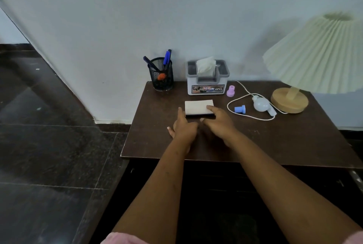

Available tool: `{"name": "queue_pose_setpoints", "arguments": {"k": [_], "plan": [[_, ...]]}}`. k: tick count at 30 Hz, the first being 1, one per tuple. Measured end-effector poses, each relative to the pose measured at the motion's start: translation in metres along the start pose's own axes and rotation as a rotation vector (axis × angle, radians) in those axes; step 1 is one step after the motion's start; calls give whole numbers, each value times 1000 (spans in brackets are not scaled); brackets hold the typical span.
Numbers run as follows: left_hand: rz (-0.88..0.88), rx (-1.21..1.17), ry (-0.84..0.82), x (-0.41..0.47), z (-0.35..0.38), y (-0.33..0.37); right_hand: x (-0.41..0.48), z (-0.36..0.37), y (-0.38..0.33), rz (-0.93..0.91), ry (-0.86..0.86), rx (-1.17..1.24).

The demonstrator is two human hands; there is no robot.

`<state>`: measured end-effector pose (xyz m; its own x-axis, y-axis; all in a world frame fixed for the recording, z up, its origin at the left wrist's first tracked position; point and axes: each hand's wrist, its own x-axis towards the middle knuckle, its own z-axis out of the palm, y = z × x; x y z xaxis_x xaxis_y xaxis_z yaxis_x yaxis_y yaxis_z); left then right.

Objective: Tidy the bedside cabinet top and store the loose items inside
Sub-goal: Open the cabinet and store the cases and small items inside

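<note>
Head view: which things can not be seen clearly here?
- Cabinet interior and front: dark, under the top and behind the arms.
- Lamp: shade cut off by the right edge.
- Tissue box label: small print too small.
- Left hand: fingertip contact with the notepad unclear, blurred.

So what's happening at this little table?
A person is tidying a bedside cabinet. Both hands reach for a small pad lying mid-top: the left hand touches its left edge with one finger, and the right hand rests fingers on its right end. It is not lifted yet. Around it sit a pen holder, a tissue box, a pink piece, a blue piece, a bulb and a lamp with its cord.
</note>
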<state>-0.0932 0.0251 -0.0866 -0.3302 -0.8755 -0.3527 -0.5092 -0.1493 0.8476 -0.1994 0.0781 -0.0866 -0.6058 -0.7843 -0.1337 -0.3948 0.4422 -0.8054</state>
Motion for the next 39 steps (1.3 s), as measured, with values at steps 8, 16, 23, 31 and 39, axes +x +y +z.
{"name": "queue_pose_setpoints", "arguments": {"k": [8, 16, 23, 31, 39], "plan": [[-163, -526, 143, -39, -7, 10, -43, -16, -7, 301, 36, 645], [-243, -438, -251, -104, -37, 2, -121, -60, -8, 352, -329, 489], [-346, 17, -417, -129, -36, -13, -154, -53, 17, 457, -631, 171], [-529, 36, -286, -117, -11, -56, -147, -12, 43, 610, -597, 214], [-600, 17, -285, -79, 6, -76, -102, 38, 67, 643, -393, 309]]}}
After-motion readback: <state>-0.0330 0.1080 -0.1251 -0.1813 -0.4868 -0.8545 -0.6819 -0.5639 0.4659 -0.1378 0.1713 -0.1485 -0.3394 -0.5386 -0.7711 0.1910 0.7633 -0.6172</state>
